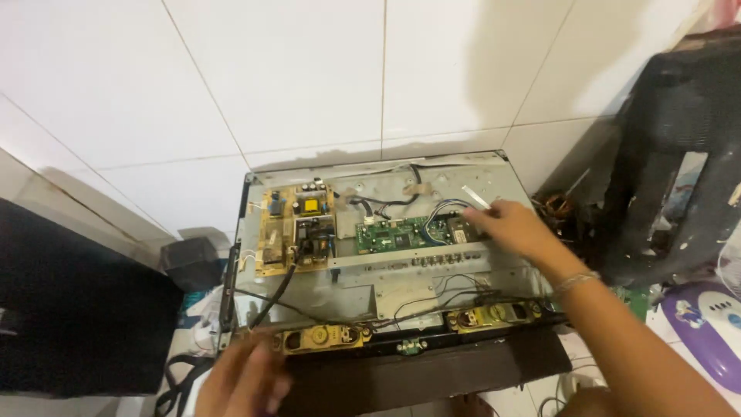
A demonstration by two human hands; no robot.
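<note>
In the head view, an opened flat-screen television chassis is seen lying back-side up on a white tiled floor, its grey metal rear plate exposed.

The right hand is stretched across the upper right part of the plate. Its fingertips are placed at the right end of the green circuit board, where a bundle of blue and white wires is plugged in. The fingers are seen bent towards that spot, but whether anything is pinched between them cannot be told. A thin bracelet is worn on the wrist.

The left hand is seen at the lower left corner of the chassis, blurred, with the fingers loosely curled. It lies just beside the left speaker, a yellowish oblong unit set along the bottom edge. Whether something is gripped by it cannot be told.

A tan power board with a yellow transformer and black capacitors is mounted on the left of the plate, and a thick black cable is led down from it towards the bottom edge. A second yellowish speaker is fixed at the lower right, and thin black wires are strung between the two.

A dark cabinet is seen at the left, a small black box just beside the chassis, and a black plastic chair at the right.
</note>
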